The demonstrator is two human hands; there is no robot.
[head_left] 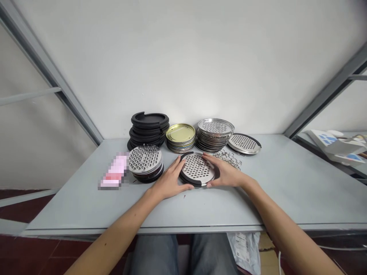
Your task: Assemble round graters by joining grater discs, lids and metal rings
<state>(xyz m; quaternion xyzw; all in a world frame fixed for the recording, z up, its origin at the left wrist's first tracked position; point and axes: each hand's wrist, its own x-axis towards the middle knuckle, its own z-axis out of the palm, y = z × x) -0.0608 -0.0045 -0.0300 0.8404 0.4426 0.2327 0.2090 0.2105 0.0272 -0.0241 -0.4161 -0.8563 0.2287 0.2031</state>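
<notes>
A round metal grater (197, 168) with rows of slots lies on the table in front of me, with black edging round parts of its rim. From the left side, my left hand (171, 179) curves round it, fingertips at the upper left edge and thumb by the near side. My right hand (225, 172) grips the opposite edge, with fingers on top and the thumb at the front. Close to my left hand is a stack of spiked grater discs (145, 159). Small metal rings and clips (231, 158) lie behind my right hand.
Along the wall stand black rings and bases (150, 130), gold-coloured lids (180, 133) and slotted metal discs (215, 130), all stacked. Another black-edged grater (244, 144) lies at the right. A blurred pink item (117, 170) is at the left. Metal frame bars rise on both sides of the grey table (286, 183).
</notes>
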